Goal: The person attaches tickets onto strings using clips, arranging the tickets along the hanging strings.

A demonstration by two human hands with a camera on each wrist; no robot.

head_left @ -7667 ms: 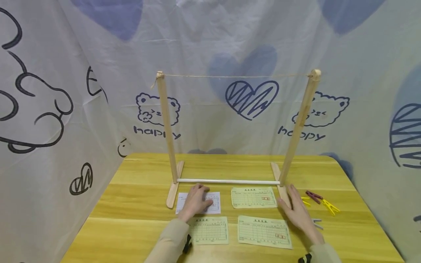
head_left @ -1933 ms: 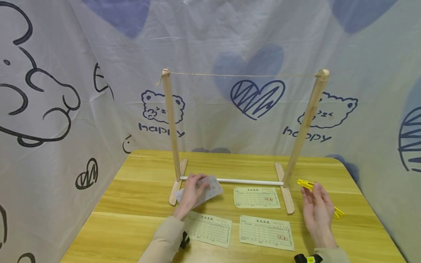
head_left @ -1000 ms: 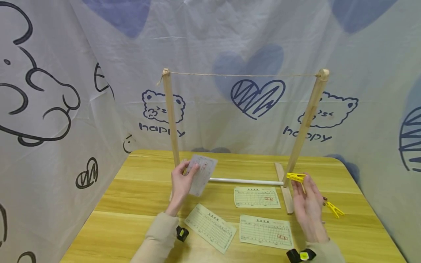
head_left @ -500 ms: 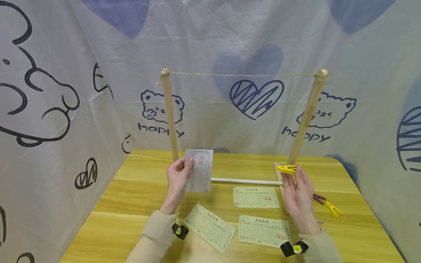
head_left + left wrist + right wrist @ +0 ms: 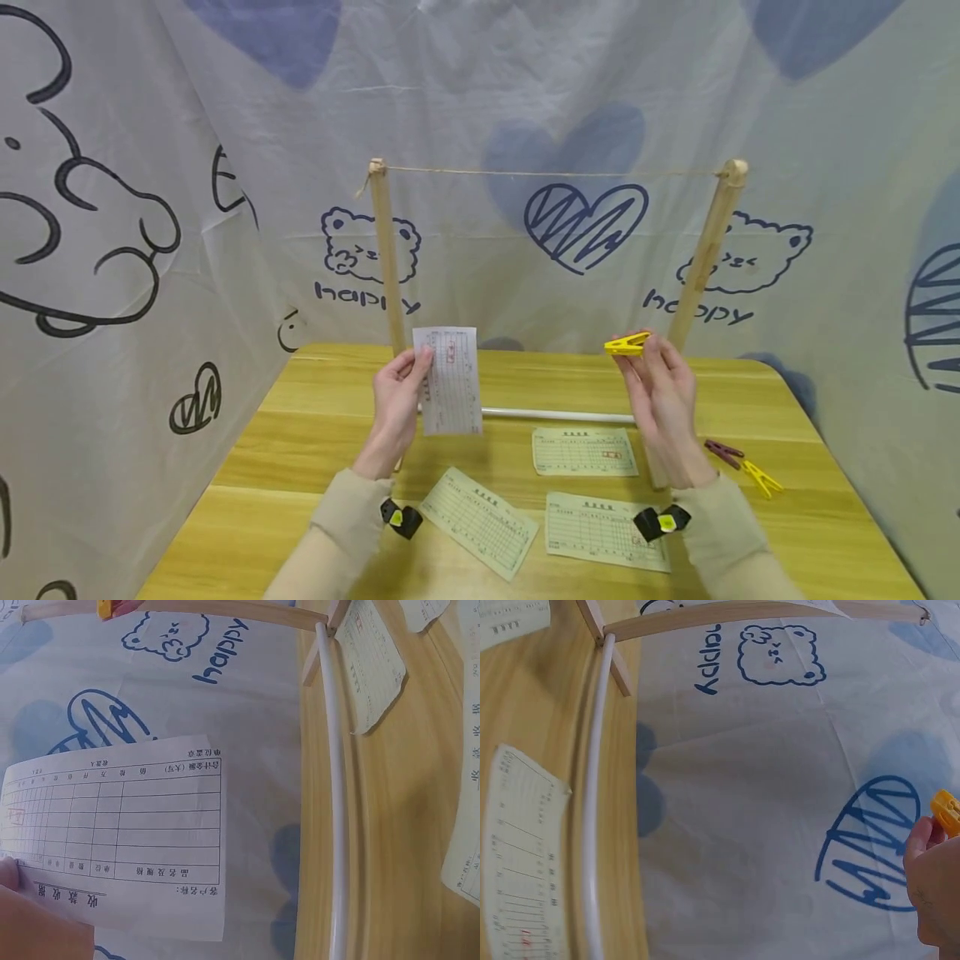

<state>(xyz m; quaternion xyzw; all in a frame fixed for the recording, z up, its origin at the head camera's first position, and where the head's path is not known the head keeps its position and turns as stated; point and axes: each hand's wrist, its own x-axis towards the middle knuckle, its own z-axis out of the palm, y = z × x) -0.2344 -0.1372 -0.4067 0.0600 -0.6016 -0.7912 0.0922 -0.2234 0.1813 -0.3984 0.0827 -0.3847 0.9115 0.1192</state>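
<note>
My left hand (image 5: 396, 396) pinches a white printed receipt (image 5: 454, 392) by its left edge, thumb in front. The receipt hangs upright above the table; its grid and red stamp also show in the left wrist view (image 5: 142, 817). My right hand (image 5: 663, 396) pinches a yellow clothespin (image 5: 628, 344) between thumb and fingers, its tip pointing left, in front of the right wooden post (image 5: 701, 267). Above both hands a thin string (image 5: 547, 173) runs between the tops of the two posts. In the right wrist view the hand (image 5: 937, 885) shows at the right edge.
Three pale green receipts lie on the table: a tilted one (image 5: 480, 521), a front right one (image 5: 600, 542) and a back one (image 5: 583, 452). A maroon clothespin (image 5: 724, 452) and another yellow clothespin (image 5: 762, 479) lie right. A white rod (image 5: 555, 414) joins the stand's feet.
The white receipt has been lifted off the table and turned upright by my left hand. My right hand has picked up a yellow clothespin and moved up and left. One green receipt has swung askew.
</note>
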